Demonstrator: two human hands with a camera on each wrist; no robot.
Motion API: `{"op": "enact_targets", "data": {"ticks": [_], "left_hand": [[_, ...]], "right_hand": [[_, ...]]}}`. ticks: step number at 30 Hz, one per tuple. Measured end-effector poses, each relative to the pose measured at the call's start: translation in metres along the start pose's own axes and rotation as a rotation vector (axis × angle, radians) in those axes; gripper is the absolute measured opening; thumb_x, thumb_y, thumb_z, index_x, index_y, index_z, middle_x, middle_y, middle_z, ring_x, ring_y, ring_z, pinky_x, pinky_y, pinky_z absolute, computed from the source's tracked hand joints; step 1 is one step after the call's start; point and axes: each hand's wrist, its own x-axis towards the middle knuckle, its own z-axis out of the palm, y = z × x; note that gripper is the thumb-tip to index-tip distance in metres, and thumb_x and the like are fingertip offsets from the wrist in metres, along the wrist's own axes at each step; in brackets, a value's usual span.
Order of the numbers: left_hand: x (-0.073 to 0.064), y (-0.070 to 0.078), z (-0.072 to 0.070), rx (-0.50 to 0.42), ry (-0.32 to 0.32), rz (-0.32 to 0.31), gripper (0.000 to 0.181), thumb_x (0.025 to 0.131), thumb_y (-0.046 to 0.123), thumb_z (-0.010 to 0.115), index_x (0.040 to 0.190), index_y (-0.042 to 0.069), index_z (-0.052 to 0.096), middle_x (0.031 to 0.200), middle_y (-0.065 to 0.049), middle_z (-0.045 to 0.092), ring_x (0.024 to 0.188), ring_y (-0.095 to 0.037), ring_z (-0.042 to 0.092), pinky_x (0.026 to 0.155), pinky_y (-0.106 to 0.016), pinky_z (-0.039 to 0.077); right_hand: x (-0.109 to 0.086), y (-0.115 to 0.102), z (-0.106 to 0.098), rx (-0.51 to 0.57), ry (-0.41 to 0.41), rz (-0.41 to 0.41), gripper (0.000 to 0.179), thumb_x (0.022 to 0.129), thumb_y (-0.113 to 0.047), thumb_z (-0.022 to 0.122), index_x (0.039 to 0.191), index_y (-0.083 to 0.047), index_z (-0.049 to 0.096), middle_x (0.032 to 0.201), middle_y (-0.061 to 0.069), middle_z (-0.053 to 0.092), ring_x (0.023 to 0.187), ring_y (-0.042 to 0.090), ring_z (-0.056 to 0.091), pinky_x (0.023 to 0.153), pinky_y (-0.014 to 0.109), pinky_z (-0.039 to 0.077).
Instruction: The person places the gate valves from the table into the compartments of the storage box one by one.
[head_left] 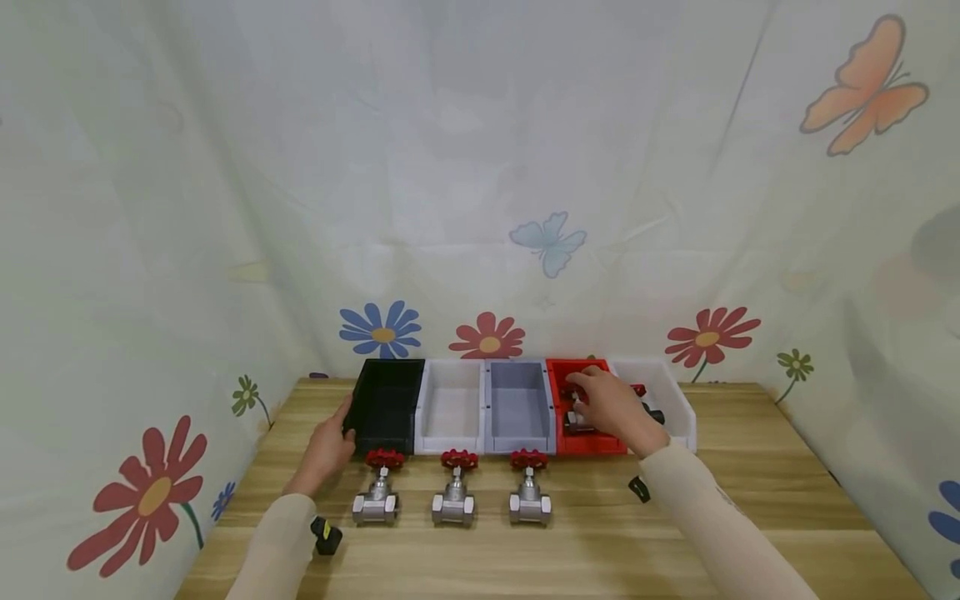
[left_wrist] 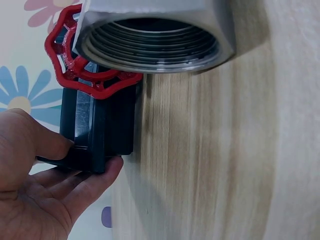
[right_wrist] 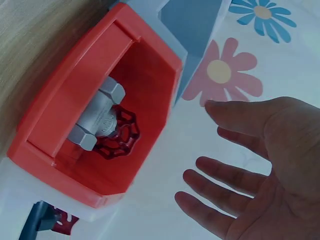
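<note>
My left hand (head_left: 328,448) grips the outer side of the black bin (head_left: 382,443) at the left end of a row. In the left wrist view, its thumb lies on one side of the bin's wall and the fingers (left_wrist: 107,175) on the other. Over the red bin (head_left: 592,446) hovers my right hand (head_left: 613,407), fingers spread and slightly bent, holding nothing. Inside that bin lies a metal gate valve (right_wrist: 97,117) with a red handwheel (right_wrist: 122,137). A valve body and red handwheel loom close in the left wrist view.
Between black and red stand a white bin (head_left: 450,446) and a grey bin (head_left: 520,446). The right-end white bin (head_left: 682,425) holds a dark-ended valve (head_left: 655,414). Three gate valves, left (head_left: 376,504), middle (head_left: 453,504) and right (head_left: 529,504), line the wooden table before the bins.
</note>
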Motion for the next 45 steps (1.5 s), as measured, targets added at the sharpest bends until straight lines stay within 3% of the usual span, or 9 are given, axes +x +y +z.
{"op": "enact_targets", "data": {"ticks": [7,11,15,21,26,32,38,45], "left_hand": [[-0.001,0.003,-0.003,0.003,-0.015,-0.021,0.069,0.093,0.001,0.052,0.154,-0.002,0.023,0.080,-0.024,0.063,0.062,-0.022,0.046,0.067,-0.039,0.043],[-0.002,0.004,-0.004,0.012,0.001,-0.008,0.068,0.092,0.001,0.053,0.153,-0.004,0.025,0.099,-0.034,0.065,0.071,-0.026,0.053,0.072,-0.043,0.047],[-0.003,0.006,-0.003,0.015,0.011,-0.004,0.067,0.091,0.001,0.053,0.153,-0.004,0.026,0.121,-0.040,0.058,0.087,-0.034,0.061,0.081,-0.051,0.050],[-0.002,0.008,-0.003,0.007,0.015,-0.007,0.066,0.092,0.001,0.052,0.153,-0.003,0.026,0.130,-0.040,0.052,0.107,-0.044,0.061,0.091,-0.057,0.048],[-0.002,0.008,-0.004,0.001,0.012,-0.005,0.067,0.092,0.000,0.051,0.153,-0.003,0.025,0.132,-0.040,0.051,0.107,-0.044,0.061,0.092,-0.057,0.048],[-0.003,0.005,-0.004,0.006,0.005,-0.006,0.068,0.092,0.000,0.052,0.153,-0.004,0.024,0.130,-0.041,0.053,0.096,-0.037,0.061,0.087,-0.054,0.050],[-0.004,0.006,-0.004,0.008,0.004,-0.015,0.067,0.093,0.001,0.051,0.154,-0.003,0.024,0.135,-0.040,0.049,0.114,-0.047,0.058,0.096,-0.059,0.046],[-0.004,0.008,-0.003,0.007,0.010,-0.014,0.067,0.092,0.001,0.052,0.153,-0.003,0.024,0.132,-0.041,0.051,0.107,-0.044,0.060,0.093,-0.058,0.047]], "right_hand": [[-0.011,-0.008,-0.008,-0.026,0.090,-0.062,0.047,0.086,-0.022,0.074,0.130,-0.012,0.064,0.129,0.014,0.061,0.112,0.032,0.061,0.091,0.051,0.053],[-0.020,-0.015,-0.013,-0.030,0.126,-0.085,0.047,0.085,-0.023,0.075,0.130,-0.013,0.064,0.128,0.012,0.062,0.110,0.031,0.062,0.087,0.050,0.055],[-0.030,-0.022,-0.017,-0.043,0.159,-0.113,0.047,0.084,-0.024,0.076,0.129,-0.014,0.065,0.127,0.011,0.062,0.108,0.030,0.063,0.078,0.047,0.057],[-0.042,-0.031,-0.017,-0.039,0.182,-0.149,0.048,0.083,-0.025,0.077,0.129,-0.014,0.066,0.126,0.011,0.063,0.110,0.028,0.062,0.085,0.045,0.056],[-0.052,-0.040,-0.015,-0.049,0.194,-0.191,0.048,0.082,-0.024,0.078,0.128,-0.015,0.066,0.126,0.010,0.063,0.109,0.026,0.063,0.085,0.042,0.056],[-0.066,-0.053,-0.009,-0.055,0.177,-0.198,0.049,0.080,-0.024,0.080,0.127,-0.020,0.066,0.125,0.007,0.063,0.109,0.025,0.062,0.082,0.040,0.057],[-0.075,-0.063,-0.001,-0.025,0.103,-0.177,0.050,0.081,-0.028,0.080,0.128,-0.022,0.066,0.126,0.005,0.064,0.110,0.023,0.063,0.083,0.040,0.058],[-0.081,-0.070,0.010,0.022,0.033,-0.175,0.048,0.083,-0.028,0.077,0.129,-0.023,0.065,0.127,0.006,0.063,0.110,0.026,0.062,0.084,0.045,0.056]]}}
